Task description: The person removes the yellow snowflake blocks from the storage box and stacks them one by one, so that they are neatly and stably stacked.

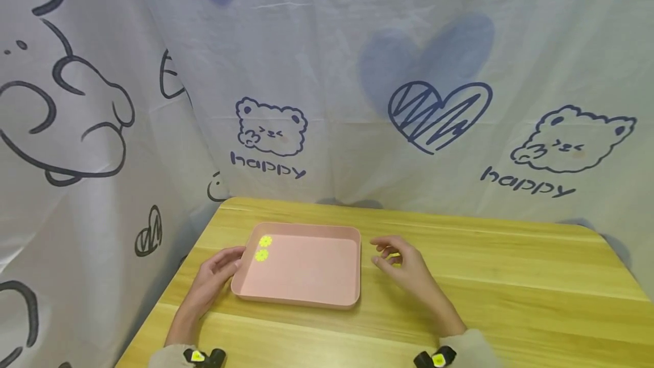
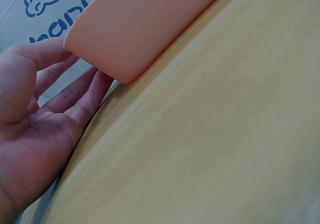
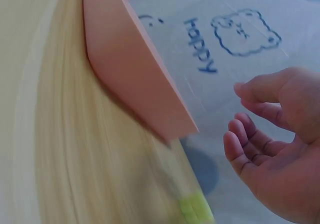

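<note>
A shallow pink rectangular tray (image 1: 306, 268) lies on the wooden table. Two small yellow flower shapes (image 1: 261, 255) sit at its upper left; whether they are loose or printed cannot be told. At the tray's left side, my left hand (image 1: 214, 277) touches the wall with extended fingers. In the left wrist view the left hand (image 2: 45, 109) has its fingertips against the tray's end (image 2: 115, 39), some of them low by its bottom edge. My right hand (image 1: 403, 263) hovers just right of the tray, apart from it. Its fingers (image 3: 237, 146) are loosely bent and hold nothing.
The wooden table (image 1: 511, 288) extends well to the right of the tray. Behind it hangs a white cloth (image 1: 332, 44) with bears, hearts and "happy" lettering, and another printed cloth (image 1: 102, 197) hangs at the left. A blurred yellow-green patch (image 3: 195, 209) shows at the table's edge.
</note>
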`<control>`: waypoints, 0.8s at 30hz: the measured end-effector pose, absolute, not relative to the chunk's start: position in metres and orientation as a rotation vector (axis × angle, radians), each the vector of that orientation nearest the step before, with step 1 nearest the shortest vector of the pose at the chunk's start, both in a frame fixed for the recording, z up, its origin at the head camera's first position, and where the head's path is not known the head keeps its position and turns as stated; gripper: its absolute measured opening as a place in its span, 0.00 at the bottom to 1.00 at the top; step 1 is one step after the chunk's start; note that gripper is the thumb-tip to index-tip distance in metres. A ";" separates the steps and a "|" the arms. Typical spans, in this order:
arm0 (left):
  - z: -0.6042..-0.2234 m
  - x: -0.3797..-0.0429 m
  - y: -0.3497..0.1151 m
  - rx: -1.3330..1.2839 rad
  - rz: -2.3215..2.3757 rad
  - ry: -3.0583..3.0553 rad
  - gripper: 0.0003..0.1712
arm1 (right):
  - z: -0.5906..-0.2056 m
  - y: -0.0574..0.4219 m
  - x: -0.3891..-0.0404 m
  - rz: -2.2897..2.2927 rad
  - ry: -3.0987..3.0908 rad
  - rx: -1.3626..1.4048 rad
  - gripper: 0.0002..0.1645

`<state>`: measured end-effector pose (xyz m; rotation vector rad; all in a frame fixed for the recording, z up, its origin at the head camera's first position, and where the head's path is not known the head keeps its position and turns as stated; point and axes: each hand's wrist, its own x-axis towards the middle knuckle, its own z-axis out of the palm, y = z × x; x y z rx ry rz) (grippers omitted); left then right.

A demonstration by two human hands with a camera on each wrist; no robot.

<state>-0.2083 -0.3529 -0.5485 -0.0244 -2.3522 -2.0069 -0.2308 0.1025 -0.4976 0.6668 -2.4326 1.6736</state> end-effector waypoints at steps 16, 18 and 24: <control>-0.552 -0.207 -0.355 -0.021 -2.034 -2.321 0.29 | -0.497 0.009 -0.235 1.772 -2.422 0.827 0.21; -0.552 -0.207 -0.355 -0.016 -2.032 -2.324 0.28 | -0.496 -0.002 -0.237 1.757 -2.437 0.827 0.21; -0.551 -0.207 -0.354 -0.028 -2.024 -2.327 0.28 | -0.492 -0.033 -0.247 1.700 -2.473 0.872 0.23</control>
